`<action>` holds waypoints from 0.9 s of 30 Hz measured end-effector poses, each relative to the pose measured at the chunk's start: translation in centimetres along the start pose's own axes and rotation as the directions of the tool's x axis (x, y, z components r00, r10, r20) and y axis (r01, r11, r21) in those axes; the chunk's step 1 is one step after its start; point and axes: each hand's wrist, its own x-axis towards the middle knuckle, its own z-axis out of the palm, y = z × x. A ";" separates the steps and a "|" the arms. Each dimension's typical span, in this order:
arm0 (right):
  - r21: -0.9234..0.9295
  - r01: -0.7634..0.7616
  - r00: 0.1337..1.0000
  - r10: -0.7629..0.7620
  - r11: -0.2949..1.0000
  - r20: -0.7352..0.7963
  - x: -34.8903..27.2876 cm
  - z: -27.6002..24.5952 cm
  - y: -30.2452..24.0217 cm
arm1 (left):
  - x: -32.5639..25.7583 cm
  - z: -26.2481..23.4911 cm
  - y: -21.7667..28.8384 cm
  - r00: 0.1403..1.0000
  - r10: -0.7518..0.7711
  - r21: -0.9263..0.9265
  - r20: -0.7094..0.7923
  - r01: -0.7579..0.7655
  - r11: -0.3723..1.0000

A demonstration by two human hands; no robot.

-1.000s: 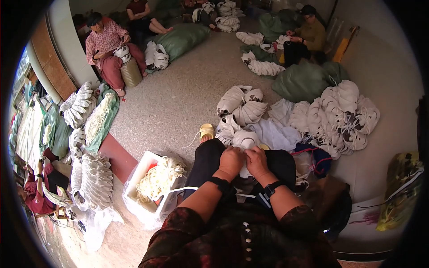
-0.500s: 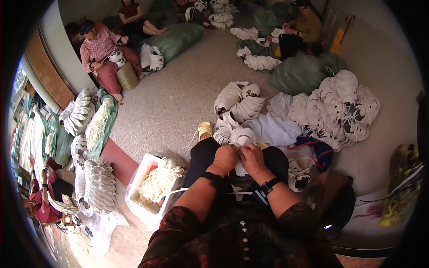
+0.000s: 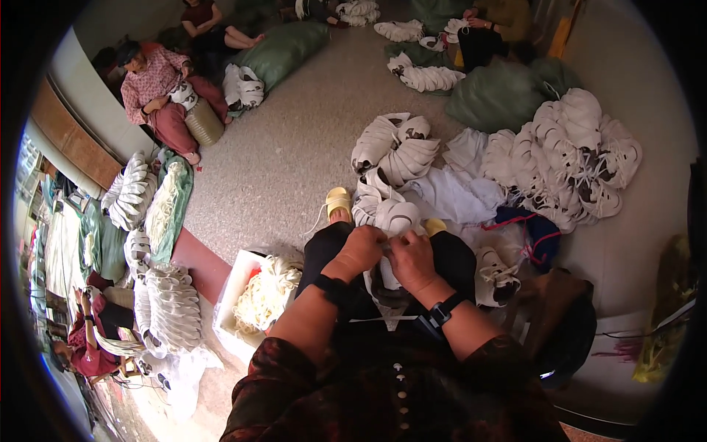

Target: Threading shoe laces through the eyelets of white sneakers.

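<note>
Between my knees sits a white shoe (image 3: 381,278), its dark opening toward me. My left hand (image 3: 361,250) is closed at the shoe's upper part, fingers bent inward. Right beside it, my right hand (image 3: 412,259) pinches at the same part. The fingertips nearly meet; any lace between them is too small to make out. A thin white strand (image 3: 361,320) crosses my lap below the shoe. Just past my hands lie more white shoes (image 3: 398,217), next to my foot in a yellow sandal (image 3: 338,200).
A white box of pale laces (image 3: 258,298) stands by my left knee. Piled white shoes (image 3: 567,147) and white cloth (image 3: 460,193) lie ahead on the right. Stacked shoes (image 3: 168,306) line the left. Several people sit around, one with a shoe in patterned clothes (image 3: 158,85). Green sacks (image 3: 493,96) lie farther off.
My hands have drawn slightly apart, the left one moving a little left and up, so more of the shoe shows between them. The whole view has shifted a little.
</note>
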 end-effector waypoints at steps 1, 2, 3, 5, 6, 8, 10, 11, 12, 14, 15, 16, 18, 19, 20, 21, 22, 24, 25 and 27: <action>-0.002 0.029 0.999 -0.029 1.000 0.017 0.0 0.2 0.1 | 0.1 -0.1 -0.1 1.000 -0.004 0.002 0.005 0.004 1.000; 0.002 0.025 1.000 -0.025 1.000 0.018 0.0 0.5 0.2 | 0.2 -0.1 -0.1 0.999 -0.037 -0.010 0.029 0.038 0.999; -0.075 0.058 0.995 -0.052 0.995 0.085 0.1 0.6 0.2 | 0.4 -0.1 -0.1 0.996 -0.068 -0.021 0.052 0.069 0.997; -0.149 0.092 0.986 -0.069 0.985 0.153 0.3 0.8 0.1 | 0.7 -0.2 0.0 0.998 -0.042 -0.003 0.054 0.043 0.999; -0.152 0.077 0.984 -0.050 0.985 0.172 0.5 0.7 -0.2 | 0.7 -0.3 0.0 0.999 -0.017 0.014 0.051 0.016 1.000; -0.157 0.057 0.981 -0.027 0.986 0.190 0.6 0.7 -0.4 | 0.9 -0.4 -0.3 0.998 0.004 0.030 0.068 -0.006 1.000; -0.172 0.052 0.978 -0.015 0.984 0.207 0.6 0.5 -0.6 | 0.9 -0.5 0.0 0.996 0.029 0.043 0.089 -0.033 0.999; -0.176 0.046 0.979 -0.009 0.983 0.204 0.7 0.3 -0.4 | 0.9 -0.5 0.2 0.996 0.001 0.019 0.092 -0.002 1.000; -0.164 0.144 0.972 -0.107 0.976 0.211 1.1 -0.2 -0.4 | 0.8 -0.5 0.4 0.995 -0.028 -0.004 0.098 0.029 1.000; -0.160 0.232 0.957 -0.195 0.960 0.216 1.6 -0.9 -0.2 | 0.4 -0.1 0.0 0.999 -0.004 -0.002 0.049 0.004 1.000; -0.110 0.252 0.934 -0.212 0.962 0.286 1.9 -1.3 0.0 | 0.2 0.1 0.0 1.000 0.019 0.000 -0.006 -0.019 1.000; -0.059 0.267 0.906 -0.230 0.962 0.354 2.1 -1.8 0.3 | 0.1 0.2 0.0 0.999 0.032 -0.003 0.002 -0.032 0.999; 0.354 -0.025 0.873 -0.152 0.935 0.464 2.8 -4.2 1.5 | -0.4 0.1 -0.1 0.995 -0.058 -0.084 -0.084 0.051 0.995; 0.652 -0.347 0.802 -0.147 0.674 0.579 2.8 -5.8 2.2 | -0.4 0.3 -0.4 0.995 -0.052 -0.090 -0.084 0.044 0.995; 0.836 -0.447 0.865 -0.084 0.318 0.495 2.5 -8.1 2.6 | -0.4 0.6 -0.7 0.994 -0.053 -0.102 -0.099 0.043 0.994; 0.898 -0.430 0.901 0.015 -0.094 0.433 2.1 -10.7 2.6 | -0.7 0.7 -0.7 0.992 -0.058 -0.109 -0.114 0.046 0.993; 0.941 -0.306 0.948 0.046 -0.144 0.315 2.0 -13.2 2.7 | -1.1 0.7 -0.6 0.992 -0.058 -0.110 -0.116 0.045 0.993; 0.971 -0.161 0.979 0.096 -0.178 0.180 2.1 -16.0 2.1 | -1.2 0.9 0.1 0.988 -0.010 -0.087 -0.153 -0.004 0.996; 0.968 -0.153 0.968 0.168 -0.200 0.188 1.9 -16.5 1.6 | -1.5 0.7 0.4 0.988 -0.001 -0.084 -0.152 -0.012 0.996; 0.948 -0.145 0.954 0.212 -0.284 0.210 1.1 -16.0 1.6 | -2.5 0.6 1.4 0.980 0.073 -0.131 -0.184 -0.098 0.987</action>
